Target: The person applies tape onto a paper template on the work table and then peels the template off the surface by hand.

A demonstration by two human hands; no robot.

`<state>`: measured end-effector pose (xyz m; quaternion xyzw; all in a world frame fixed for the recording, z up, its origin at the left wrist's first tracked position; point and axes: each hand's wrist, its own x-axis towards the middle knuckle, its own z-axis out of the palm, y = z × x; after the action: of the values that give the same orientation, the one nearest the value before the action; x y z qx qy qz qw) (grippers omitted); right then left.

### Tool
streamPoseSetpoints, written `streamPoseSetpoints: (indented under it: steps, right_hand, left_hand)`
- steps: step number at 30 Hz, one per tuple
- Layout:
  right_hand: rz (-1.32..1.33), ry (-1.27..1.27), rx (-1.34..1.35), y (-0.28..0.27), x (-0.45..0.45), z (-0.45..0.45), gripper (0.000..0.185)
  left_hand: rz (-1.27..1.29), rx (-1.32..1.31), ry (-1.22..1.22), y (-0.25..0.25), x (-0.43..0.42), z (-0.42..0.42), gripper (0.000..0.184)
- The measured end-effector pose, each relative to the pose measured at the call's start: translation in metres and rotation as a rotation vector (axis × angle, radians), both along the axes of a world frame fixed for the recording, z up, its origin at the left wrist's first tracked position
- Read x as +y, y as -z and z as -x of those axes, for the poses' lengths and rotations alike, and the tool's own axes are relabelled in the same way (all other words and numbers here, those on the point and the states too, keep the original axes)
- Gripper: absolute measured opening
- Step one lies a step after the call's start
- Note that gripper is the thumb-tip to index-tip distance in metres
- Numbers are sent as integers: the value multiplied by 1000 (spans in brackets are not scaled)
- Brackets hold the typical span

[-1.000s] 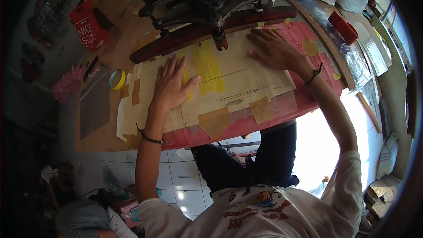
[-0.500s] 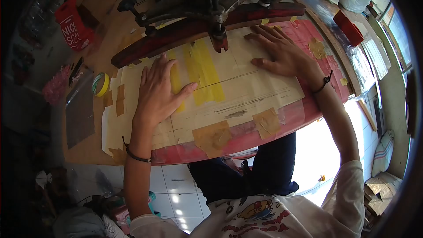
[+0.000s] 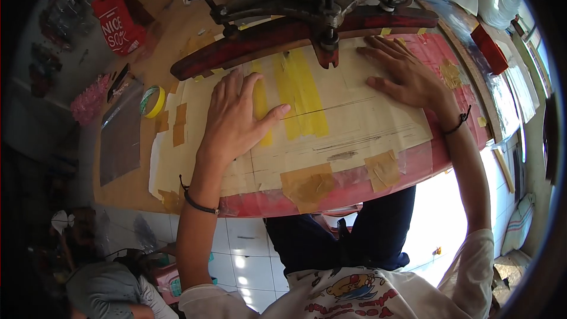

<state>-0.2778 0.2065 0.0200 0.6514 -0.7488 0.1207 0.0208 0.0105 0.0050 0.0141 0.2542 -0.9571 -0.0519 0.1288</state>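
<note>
My left hand [image 3: 233, 115] lies open on the taped, cream-coloured sheet [image 3: 366, 121], fingers pointing toward a long red bar [image 3: 248, 49] and thumb spread over the yellow tape strips [image 3: 304, 94]. On the right part of the same sheet, my right hand [image 3: 407, 77] also rests open, its fingertips close to the bar's lower edge. Pencil-like lines and brown tape patches [image 3: 307, 187] mark the sheet. A dark metal frame [image 3: 277, 9] carries the bar across the work surface. Neither hand holds anything that I can see.
A tape roll [image 3: 153, 101], a grey plastic sheet [image 3: 121, 133] and a red bag [image 3: 118, 20] are at the left. A red box [image 3: 489, 49] stands at the right. Another person [image 3: 109, 289] is low at the lower left.
The whole view has shifted, so the table and both hands appear farther right. Against the sheet, both hands stay in nearly the same places.
</note>
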Motion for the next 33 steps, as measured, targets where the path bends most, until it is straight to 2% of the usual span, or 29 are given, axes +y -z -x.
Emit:
streamPoseSetpoints:
  steps: [4, 10, 13, 16, 19, 25, 31, 33]
  right_hand:
    - [2, -2, -15, -1, 0, -3, 64]
    - [-11, 3, 18, 0, -2, -1, 63]
    - [-1, 32, -28, 2, -3, -1, 62]
    - [45, 11, -81, 13, -4, 9, 60]
    - [95, -57, -249, 12, 0, 14, 56]
    - [33, -103, -163, -5, 20, 6, 44]
    - [58, -50, -142, -14, 25, 2, 40]
    - [77, -68, -126, -13, 26, 2, 39]
  left_hand:
    - [8, 26, 40, 3, -3, 0, 75]
    - [37, -2, -23, 4, -5, 2, 82]
    - [40, 47, -12, 6, -5, 1, 77]
    - [168, 68, -15, 7, -1, -2, 67]
    - [9, 58, 19, -7, 7, 0, 60]
    - [106, 85, 49, -7, 13, -2, 53]
    - [270, 116, 113, -6, 18, -3, 46]
    - [206, 69, 134, -7, 23, -1, 38]
